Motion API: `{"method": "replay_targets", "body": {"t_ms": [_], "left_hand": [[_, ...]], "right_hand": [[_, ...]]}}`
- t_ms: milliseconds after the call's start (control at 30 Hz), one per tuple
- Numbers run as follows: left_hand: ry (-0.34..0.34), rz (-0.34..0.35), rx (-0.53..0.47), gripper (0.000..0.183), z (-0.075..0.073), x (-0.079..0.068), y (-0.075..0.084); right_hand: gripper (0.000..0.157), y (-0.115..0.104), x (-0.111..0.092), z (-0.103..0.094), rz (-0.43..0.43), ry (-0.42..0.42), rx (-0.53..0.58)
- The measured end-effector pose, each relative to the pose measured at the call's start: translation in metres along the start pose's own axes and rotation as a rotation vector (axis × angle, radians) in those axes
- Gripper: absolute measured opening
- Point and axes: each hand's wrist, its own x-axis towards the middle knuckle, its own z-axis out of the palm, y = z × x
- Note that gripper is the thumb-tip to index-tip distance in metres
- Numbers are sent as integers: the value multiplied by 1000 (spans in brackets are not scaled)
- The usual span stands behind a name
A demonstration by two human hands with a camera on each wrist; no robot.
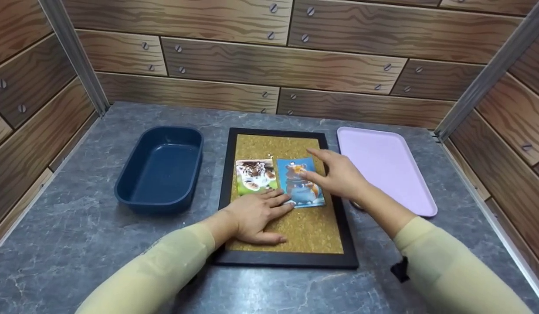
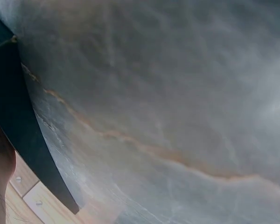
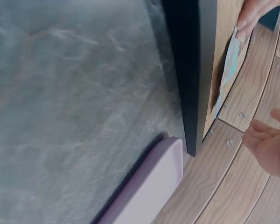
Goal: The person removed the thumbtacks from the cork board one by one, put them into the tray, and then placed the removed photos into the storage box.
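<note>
A cork board (image 1: 313, 231) in a black frame lies on the table, with two picture cards on it side by side. The left card (image 1: 252, 172) shows a tiger; the right one (image 1: 300, 192) has an orange and white animal on blue. My left hand (image 1: 258, 213) lies flat on the cork, its fingertips over the cards' lower edges. Above the right card is my right hand (image 1: 339, 176), thumb and fingers apart, with nothing visible between them. In the right wrist view this hand (image 3: 270, 144) is raised off the board. Tiny shiny specks show near the cards' tops.
Left of the board stands a deep blue bin (image 1: 164, 174). A shallow lilac tray (image 1: 387, 170) lies to the right, partly behind my right forearm. Wood-patterned walls (image 1: 234, 61) enclose the grey marbled table (image 1: 60, 244) at the back and sides.
</note>
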Motion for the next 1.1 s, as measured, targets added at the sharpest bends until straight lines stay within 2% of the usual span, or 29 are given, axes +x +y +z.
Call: {"method": "replay_targets", "body": {"t_ms": [167,333,500,767,933,1100], "left_hand": [[-5,-3,0,87,-1,-1,0],[-4,-8,8,88,-1,-2,0],[5,2,10,87,-1,0,0],[5,10,1,87,-1,0,0],[5,13,4,87,-1,0,0],[10,10,7,87,-2,0,-2]], "right_hand": [[76,5,19,-2,-46,13,63],[73,10,35,0,-68,28,178],[70,18,46,1,-52,37,306],[61,37,67,8,-1,36,579],[56,48,77,12,45,51,696],[55,56,85,18,81,43,762]]}}
